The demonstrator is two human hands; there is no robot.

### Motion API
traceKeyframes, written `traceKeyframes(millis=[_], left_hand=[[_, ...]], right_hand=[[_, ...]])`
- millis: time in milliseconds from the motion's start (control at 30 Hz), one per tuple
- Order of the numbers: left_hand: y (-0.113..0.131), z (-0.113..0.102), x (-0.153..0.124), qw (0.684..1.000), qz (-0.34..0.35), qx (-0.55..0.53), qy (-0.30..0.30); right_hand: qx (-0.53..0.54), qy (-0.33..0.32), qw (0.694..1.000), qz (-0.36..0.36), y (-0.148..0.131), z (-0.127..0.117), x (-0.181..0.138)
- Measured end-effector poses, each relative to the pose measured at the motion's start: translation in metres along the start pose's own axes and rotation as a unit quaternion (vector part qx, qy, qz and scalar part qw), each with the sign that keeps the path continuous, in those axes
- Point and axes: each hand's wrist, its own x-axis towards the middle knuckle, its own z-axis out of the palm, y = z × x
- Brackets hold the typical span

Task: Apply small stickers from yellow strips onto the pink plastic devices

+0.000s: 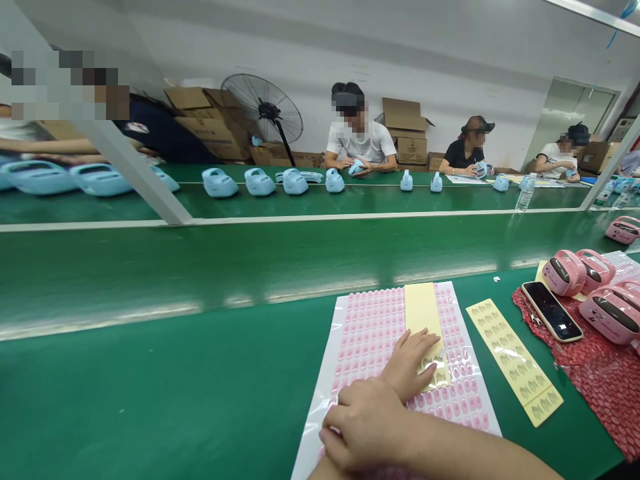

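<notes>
My left hand lies palm down with its fingers spread on a yellow sticker sheet. Under that strip is a large white sheet covered in rows of pink oval stickers. My right hand crosses over from the right, its fingers curled round my left wrist. The lower printed part of the yellow strip is partly covered by my left fingers. To the right, a second yellow sticker sheet with rows of grey print lies on the green tabletop.
A phone and several pink handled plastic cases lie on red bubble wrap. Beyond a lower green belt, co-workers handle light blue cases. A slanted white post and a water bottle stand there.
</notes>
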Motion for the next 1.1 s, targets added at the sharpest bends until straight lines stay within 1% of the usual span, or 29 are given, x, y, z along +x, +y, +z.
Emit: traceKeyframes(millis=[133,333,400,567,667,733,900,1100], left_hand=[[-0.001,0.0,-0.001,1.0,-0.008,-0.001,0.024],[0.0,-0.002,-0.002,0.997,-0.06,0.016,0.053],[0.001,-0.001,-0.001,0.997,-0.061,0.021,0.036],[0.007,-0.008,0.001,0.997,-0.046,0.027,-0.053],[0.011,-0.014,0.001,0.996,-0.031,0.013,-0.078],[0.011,-0.015,0.001,0.997,-0.021,0.004,-0.074],[0.004,-0.007,0.0,0.999,-0.022,0.004,-0.034],[0.0,-0.004,0.001,1.0,-0.006,0.001,-0.027]], right_hand=[[-0.003,-0.004,1.0,-0.002,-0.001,-0.002,0.0],[-0.004,-0.021,1.0,-0.003,-0.001,-0.005,0.001],[-0.004,-0.028,1.0,-0.004,-0.001,-0.005,0.001],[-0.001,-0.035,0.999,0.004,0.0,-0.006,0.001],[0.004,-0.041,0.999,-0.001,0.0,-0.008,0.001],[0.007,-0.036,0.999,-0.003,0.0,-0.008,0.001],[0.006,-0.021,1.0,-0.004,0.0,-0.007,0.001],[0.002,-0.011,1.0,-0.007,0.0,-0.005,0.0]])
